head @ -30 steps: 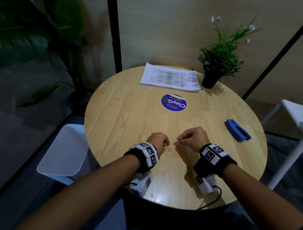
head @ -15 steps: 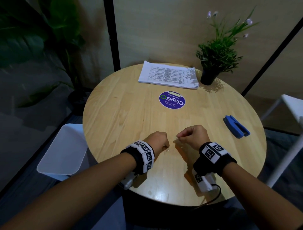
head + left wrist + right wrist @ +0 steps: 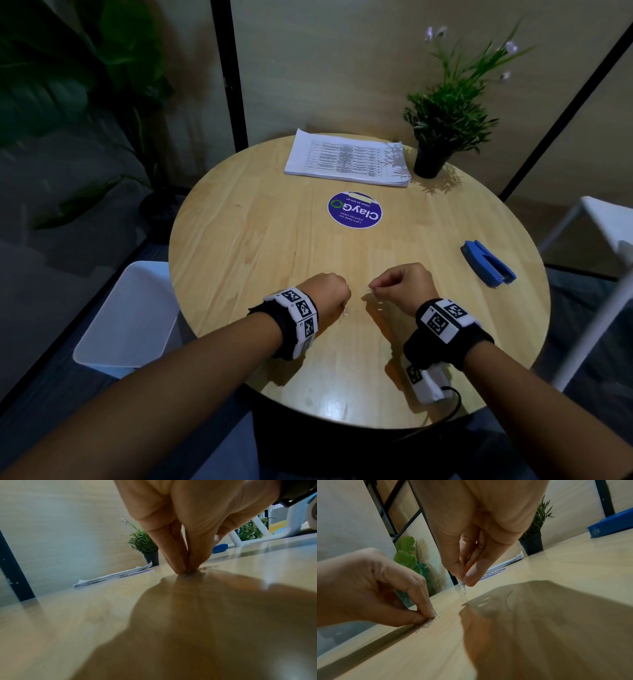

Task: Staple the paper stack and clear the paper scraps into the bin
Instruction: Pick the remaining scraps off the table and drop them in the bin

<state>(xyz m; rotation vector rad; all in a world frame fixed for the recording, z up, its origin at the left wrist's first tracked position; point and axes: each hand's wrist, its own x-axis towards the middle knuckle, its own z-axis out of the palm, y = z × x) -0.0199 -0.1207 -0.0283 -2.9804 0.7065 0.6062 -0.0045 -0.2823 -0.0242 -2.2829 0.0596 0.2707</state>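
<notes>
Round table [image 3: 239,246] near edge: both hands pinch tiny scraps, left hand [image 3: 327,291] on wood, right hand [image 3: 404,284] lifted.

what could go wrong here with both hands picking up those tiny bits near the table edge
1. The bits under the left hand are tiny and lie flat on the glossy table; the pinch may slip and leave some behind.
2. The piece dangling from the right hand looks barely held and might drop.
3. The bin sits on the floor to the left; carried bits could miss it.

potted plant [image 3: 442,113], round purple sticker [image 3: 355,209], wooden table [image 3: 246,246], white chair [image 3: 603,219]
</notes>
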